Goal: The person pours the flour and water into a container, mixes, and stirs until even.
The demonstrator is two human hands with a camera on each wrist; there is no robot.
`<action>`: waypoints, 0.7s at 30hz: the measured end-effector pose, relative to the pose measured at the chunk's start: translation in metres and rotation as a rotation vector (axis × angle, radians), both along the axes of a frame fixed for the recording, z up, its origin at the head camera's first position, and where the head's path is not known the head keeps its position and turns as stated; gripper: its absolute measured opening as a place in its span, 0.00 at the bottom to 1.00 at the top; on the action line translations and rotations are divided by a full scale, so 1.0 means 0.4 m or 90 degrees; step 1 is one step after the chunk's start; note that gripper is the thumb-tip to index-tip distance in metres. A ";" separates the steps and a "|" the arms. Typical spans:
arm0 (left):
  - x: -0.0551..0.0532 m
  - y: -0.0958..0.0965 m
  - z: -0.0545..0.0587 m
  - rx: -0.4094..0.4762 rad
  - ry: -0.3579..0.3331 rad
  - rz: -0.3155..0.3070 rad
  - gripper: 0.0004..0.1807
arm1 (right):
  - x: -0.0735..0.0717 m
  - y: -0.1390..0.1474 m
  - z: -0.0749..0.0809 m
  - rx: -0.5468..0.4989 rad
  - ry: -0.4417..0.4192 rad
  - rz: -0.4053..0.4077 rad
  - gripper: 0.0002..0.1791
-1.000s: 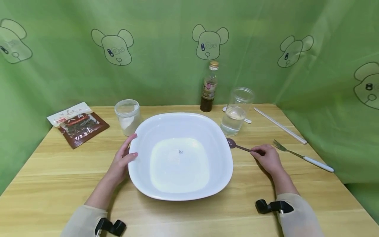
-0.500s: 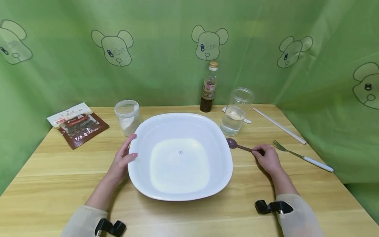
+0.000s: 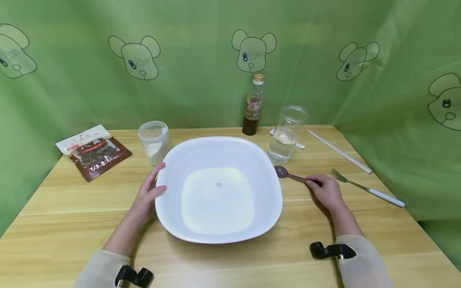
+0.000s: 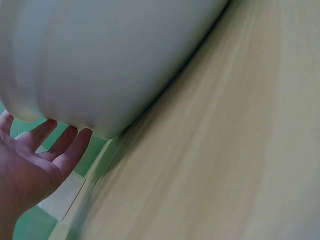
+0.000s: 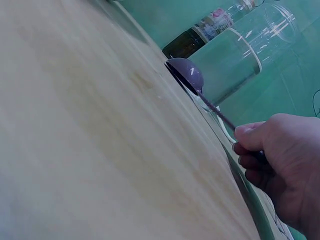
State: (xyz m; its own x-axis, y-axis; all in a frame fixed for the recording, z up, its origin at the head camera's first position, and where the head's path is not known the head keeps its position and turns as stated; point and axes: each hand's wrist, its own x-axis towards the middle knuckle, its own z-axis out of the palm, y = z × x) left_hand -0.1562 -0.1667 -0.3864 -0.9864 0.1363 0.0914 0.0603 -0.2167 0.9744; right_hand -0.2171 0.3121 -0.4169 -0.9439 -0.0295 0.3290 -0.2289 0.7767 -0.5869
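In the head view a large white basin (image 3: 219,200) stands mid-table with nothing in it. At its left side my left hand (image 3: 147,196) holds the rim, thumb over the edge. From the left wrist view, the left fingers (image 4: 65,142) are spread against the basin's outer wall (image 4: 110,65). To the right of the basin, my right hand (image 3: 327,194) pinches the handle end of a purple spoon (image 3: 281,172). The right wrist view shows the spoon's deep round bowl (image 5: 187,72) turned downward at the tabletop, with thumb and curled fingers on the handle.
Behind stand a jar of white powder (image 3: 155,144), a bottle of dark liquid (image 3: 253,108) and a clear container of water (image 3: 284,140). A brown packet (image 3: 95,152) lies left. Chopsticks (image 3: 340,152) and a white-handled fork (image 3: 374,192) lie right. Green cloth (image 3: 201,100) encloses the table.
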 end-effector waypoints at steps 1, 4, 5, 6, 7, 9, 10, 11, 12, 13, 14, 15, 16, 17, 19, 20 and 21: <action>0.000 0.000 0.000 -0.001 0.000 0.001 0.33 | 0.000 0.000 0.002 -0.002 0.000 -0.004 0.10; -0.001 0.001 0.001 -0.007 0.001 0.000 0.33 | 0.001 0.000 0.007 -0.011 0.001 -0.021 0.12; -0.002 0.002 0.001 -0.009 0.001 0.000 0.33 | 0.003 -0.001 0.010 -0.014 0.001 -0.027 0.12; -0.002 0.002 0.001 -0.011 0.002 0.000 0.33 | 0.004 -0.002 0.013 -0.019 0.003 -0.031 0.13; -0.003 0.002 0.000 -0.011 0.002 0.000 0.33 | 0.005 -0.004 0.018 -0.025 0.005 -0.034 0.13; -0.003 0.003 -0.001 -0.006 0.002 -0.002 0.33 | 0.008 -0.009 0.029 -0.034 0.007 -0.035 0.14; -0.003 0.003 -0.001 -0.004 0.002 -0.002 0.33 | 0.011 -0.012 0.037 -0.043 0.005 -0.034 0.14; -0.003 0.003 -0.002 -0.001 0.001 -0.002 0.33 | 0.014 -0.017 0.046 -0.052 0.002 -0.034 0.14; -0.002 0.003 -0.003 0.003 0.001 -0.003 0.33 | 0.015 -0.020 0.055 -0.065 -0.001 -0.033 0.15; -0.002 0.003 -0.003 0.005 0.002 -0.003 0.33 | 0.016 -0.021 0.064 -0.080 -0.006 -0.030 0.15; -0.002 0.003 -0.004 0.007 0.002 -0.002 0.33 | 0.013 -0.019 0.070 -0.093 -0.016 -0.030 0.16; -0.001 0.003 -0.004 0.008 0.003 -0.002 0.33 | 0.004 -0.011 0.067 -0.104 -0.016 -0.032 0.17; -0.001 0.002 -0.005 0.008 0.004 -0.002 0.33 | -0.009 0.001 0.059 -0.121 -0.018 -0.038 0.17; -0.001 0.002 -0.005 0.010 0.005 -0.002 0.33 | -0.029 0.018 0.044 -0.130 -0.011 -0.041 0.17; -0.001 0.000 -0.007 0.009 0.007 -0.001 0.33 | -0.078 0.059 0.004 -0.137 0.015 -0.029 0.16; -0.001 0.000 -0.007 0.012 0.007 -0.001 0.33 | -0.104 0.077 -0.017 -0.136 0.034 -0.027 0.15; 0.000 0.000 -0.007 0.012 0.008 -0.001 0.33 | -0.127 0.091 -0.033 -0.136 0.057 -0.017 0.15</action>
